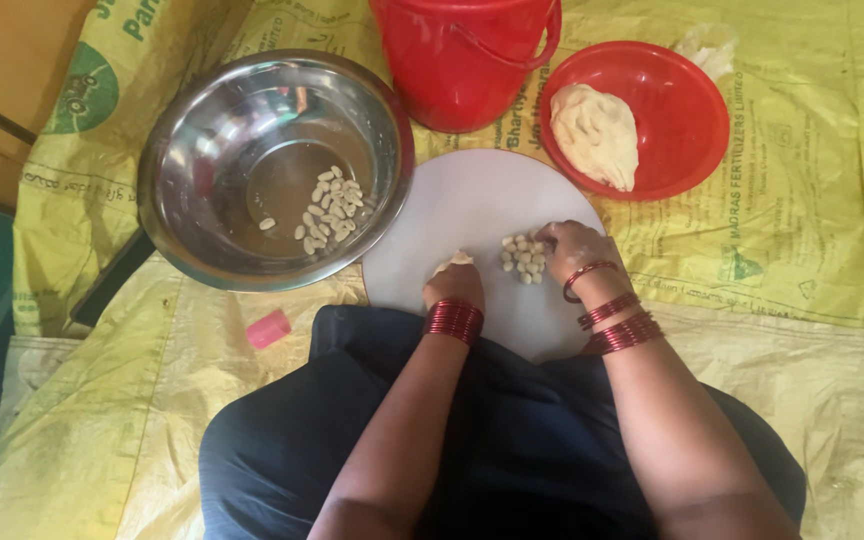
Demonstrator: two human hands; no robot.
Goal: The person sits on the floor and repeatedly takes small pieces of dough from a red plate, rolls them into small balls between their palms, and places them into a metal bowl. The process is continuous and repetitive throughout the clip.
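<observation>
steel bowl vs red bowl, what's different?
The steel bowl is larger and shiny metal; the red bowl is smaller and looks like matte plastic. The steel bowl holds many small pale pieces; the red bowl holds one dough lump. Steel bowl sits left of the white board, red bowl right. Both are round.

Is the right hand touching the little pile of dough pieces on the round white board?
Touching. The head view shows the right hand with its fingers resting against the right edge of the small dough pieces on the white board, no gap visible.
</observation>
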